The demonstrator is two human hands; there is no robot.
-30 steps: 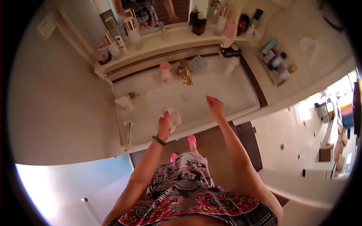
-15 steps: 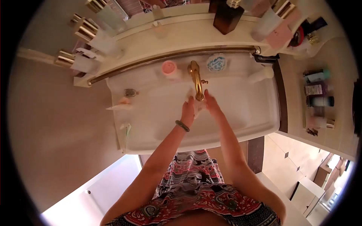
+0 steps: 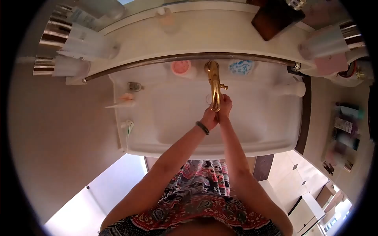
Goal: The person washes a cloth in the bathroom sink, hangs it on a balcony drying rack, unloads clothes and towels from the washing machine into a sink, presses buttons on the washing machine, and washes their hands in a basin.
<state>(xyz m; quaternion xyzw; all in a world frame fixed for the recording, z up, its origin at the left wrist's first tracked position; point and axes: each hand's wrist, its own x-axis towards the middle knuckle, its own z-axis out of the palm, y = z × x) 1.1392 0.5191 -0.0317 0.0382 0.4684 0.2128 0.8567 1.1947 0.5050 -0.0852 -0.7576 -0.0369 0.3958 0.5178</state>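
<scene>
Under the gold faucet (image 3: 215, 88), my two hands meet above the white sink basin (image 3: 177, 122). My left hand (image 3: 209, 118), with a dark green bangle (image 3: 202, 128) at the wrist, is partly behind the spout, its fingers hidden. Beside it, my right hand (image 3: 225, 106) touches it, its fingers curled in just right of the spout; whatever may lie inside them is out of sight. A small gold handle (image 3: 224, 86) on the faucet is just above my right hand. Whether water runs from the spout is hard to tell.
On the sink's back edge stand a pink-topped container (image 3: 181, 67) and a blue-and-white patterned item (image 3: 241, 67). A metal rail (image 3: 173, 58) borders the shelf behind. Frosted bottles (image 3: 92, 41) and a dark brown bottle (image 3: 277, 19) stand there. A white bottle (image 3: 290, 88) lies right.
My hands have come together from a slight gap, the right now curled against the left. The view has shifted, so the faucet and shelf items sit differently in frame.
</scene>
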